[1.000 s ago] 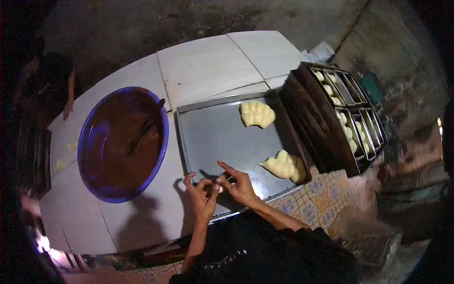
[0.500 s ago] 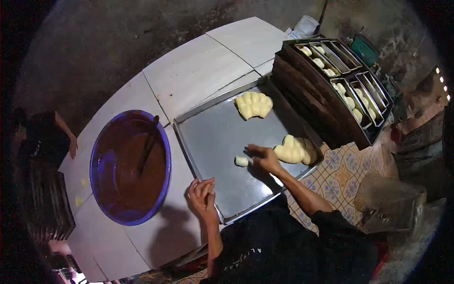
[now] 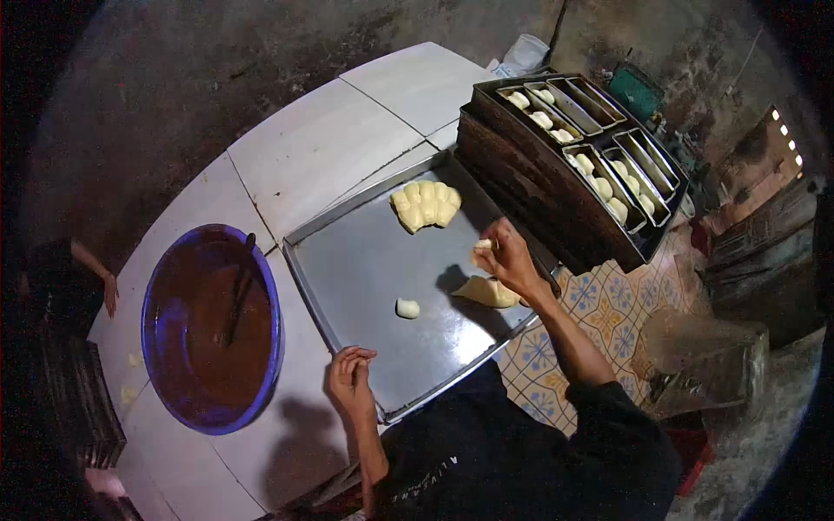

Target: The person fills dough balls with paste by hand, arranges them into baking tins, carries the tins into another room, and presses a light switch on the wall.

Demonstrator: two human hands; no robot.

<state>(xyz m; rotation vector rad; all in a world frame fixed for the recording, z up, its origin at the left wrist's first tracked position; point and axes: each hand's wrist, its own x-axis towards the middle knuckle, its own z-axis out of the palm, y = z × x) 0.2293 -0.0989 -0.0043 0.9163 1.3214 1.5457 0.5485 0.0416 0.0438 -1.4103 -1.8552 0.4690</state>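
Right hand (image 3: 508, 259) pinches a dough piece (image 3: 483, 247) at 3 o'clock on the tray (image 3: 365, 260); left hand (image 3: 352, 382) loosely curled, empty, at 7.

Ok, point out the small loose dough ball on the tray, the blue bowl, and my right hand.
small dough ball (image 3: 407, 307), head view, its top middle.
blue bowl (image 3: 276, 300), head view, its right rim.
right hand (image 3: 506, 259), head view, back of the hand, pinching a dough piece.

A crumpled whitish plastic bag (image 3: 525, 54) lies at the bench's far edge, just behind the dark tray rack (image 3: 556, 174)
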